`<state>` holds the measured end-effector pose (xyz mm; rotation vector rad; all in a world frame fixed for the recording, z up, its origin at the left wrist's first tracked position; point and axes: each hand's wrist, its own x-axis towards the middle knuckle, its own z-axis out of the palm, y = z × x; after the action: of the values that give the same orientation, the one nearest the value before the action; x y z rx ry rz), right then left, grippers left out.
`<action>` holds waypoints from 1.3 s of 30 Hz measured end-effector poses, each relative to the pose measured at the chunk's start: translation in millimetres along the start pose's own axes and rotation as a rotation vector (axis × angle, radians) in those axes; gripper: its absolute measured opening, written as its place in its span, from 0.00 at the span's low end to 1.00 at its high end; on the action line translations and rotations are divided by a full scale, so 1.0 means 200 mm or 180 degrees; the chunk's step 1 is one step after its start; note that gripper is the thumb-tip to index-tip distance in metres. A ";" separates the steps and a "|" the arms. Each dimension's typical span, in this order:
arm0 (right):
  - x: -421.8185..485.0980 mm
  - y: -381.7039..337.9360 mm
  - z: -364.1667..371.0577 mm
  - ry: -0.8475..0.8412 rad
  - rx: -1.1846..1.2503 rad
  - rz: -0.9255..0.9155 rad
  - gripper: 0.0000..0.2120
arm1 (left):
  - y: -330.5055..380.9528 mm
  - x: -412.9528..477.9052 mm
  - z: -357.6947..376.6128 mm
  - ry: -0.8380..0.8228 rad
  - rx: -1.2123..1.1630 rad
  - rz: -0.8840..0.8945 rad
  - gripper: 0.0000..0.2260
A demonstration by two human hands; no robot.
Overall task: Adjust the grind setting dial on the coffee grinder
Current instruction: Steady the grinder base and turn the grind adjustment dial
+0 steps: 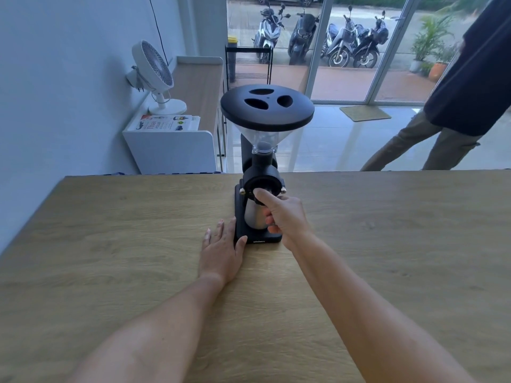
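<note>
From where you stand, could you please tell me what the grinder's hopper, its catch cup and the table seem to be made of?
Hopper: clear, glossy, probably plastic; the floor shows through it, under a matte black lid.
Catch cup: looks like brushed metal, silvery with soft reflections, partly hidden by the right hand.
Table: wood or wood-look laminate, matte, with visible grain.
</note>
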<state>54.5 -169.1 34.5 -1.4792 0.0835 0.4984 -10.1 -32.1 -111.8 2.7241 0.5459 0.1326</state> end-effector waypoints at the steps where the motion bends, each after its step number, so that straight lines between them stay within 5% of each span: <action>1: 0.00 0.00 0.00 -0.0079 0.0021 0.0045 0.15 | 0.00 0.00 0.00 0.0003 0.0002 0.0005 0.29; 12: 0.06 0.02 -0.07 -0.0936 0.0216 0.0356 0.20 | -0.01 0.00 0.01 0.0022 -0.0011 0.0008 0.29; 39: 0.04 0.02 -0.05 -0.0504 0.0352 0.0309 0.20 | 0.00 0.00 -0.01 -0.0056 0.0066 0.0029 0.29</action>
<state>63.4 -175.9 26.9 -1.3276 0.0572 0.6777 -11.2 -31.6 -109.3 2.7455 0.5328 0.1059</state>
